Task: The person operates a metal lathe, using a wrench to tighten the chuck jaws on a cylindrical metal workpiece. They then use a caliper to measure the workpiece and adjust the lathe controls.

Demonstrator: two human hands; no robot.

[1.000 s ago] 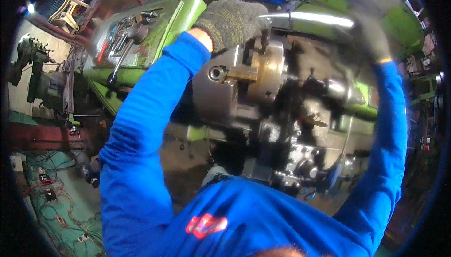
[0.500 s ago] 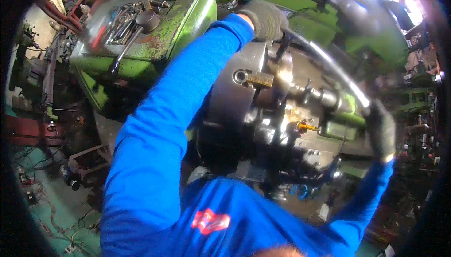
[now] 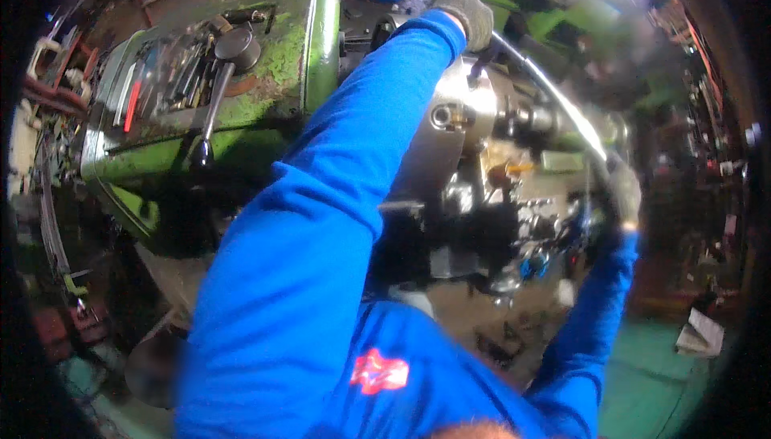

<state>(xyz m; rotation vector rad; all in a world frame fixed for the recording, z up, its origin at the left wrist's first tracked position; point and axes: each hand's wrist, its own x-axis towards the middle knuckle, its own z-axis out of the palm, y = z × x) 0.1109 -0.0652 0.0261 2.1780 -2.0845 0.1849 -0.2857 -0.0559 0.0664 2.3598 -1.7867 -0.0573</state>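
Observation:
A long shiny metal bar [image 3: 562, 103] slants between my two hands above a lathe. My gloved left hand [image 3: 469, 18] is closed over its far end, just above the round steel chuck [image 3: 426, 158]. A dark shaft [image 3: 479, 63] runs from under that hand down to the chuck; how it joins the bar is hidden by the glove. At the bar's near right end, my gloved right hand [image 3: 623, 191] is wrapped round it, somewhat blurred. A square-socket hole [image 3: 442, 116] shows on the chuck's side, facing me. My left sleeve covers part of the chuck.
The green headstock [image 3: 281, 110] stands on the left, with a ball-ended lever [image 3: 215, 110] and loose hand tools [image 3: 185, 77] on top. A yellow-orange piece [image 3: 514, 168] sits on the carriage below the bar. White papers [image 3: 700, 333] lie at lower right.
My view has shifted, so the headstock sits further left and the chuck further right. My right hand and its bar end are higher and further left in view. Both hands keep their grip.

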